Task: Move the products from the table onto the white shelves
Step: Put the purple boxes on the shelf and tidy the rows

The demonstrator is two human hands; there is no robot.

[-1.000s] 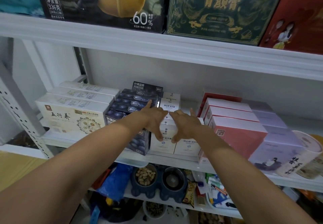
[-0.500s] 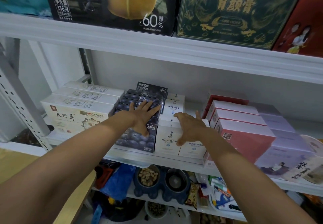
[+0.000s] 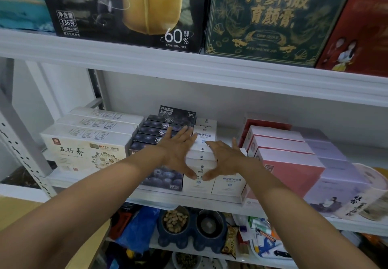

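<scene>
Lays left hand [image 3: 178,151] and right hand [image 3: 227,159] flat on white boxes [image 3: 228,183], fingers straight and splayed, 2 thumbs nearly touching.

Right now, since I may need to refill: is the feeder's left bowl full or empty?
Full: the left bowl is piled with peanut-like pieces nearly to its rim. The right bowl beside it shows bare metal.

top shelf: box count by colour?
Black cardboard box with yellow print: 1
Dark green cardboard box with gold lettering: 1
Red cardboard box: 1
Teal printed box, cut off at the left edge: 1
Total: 4
</scene>
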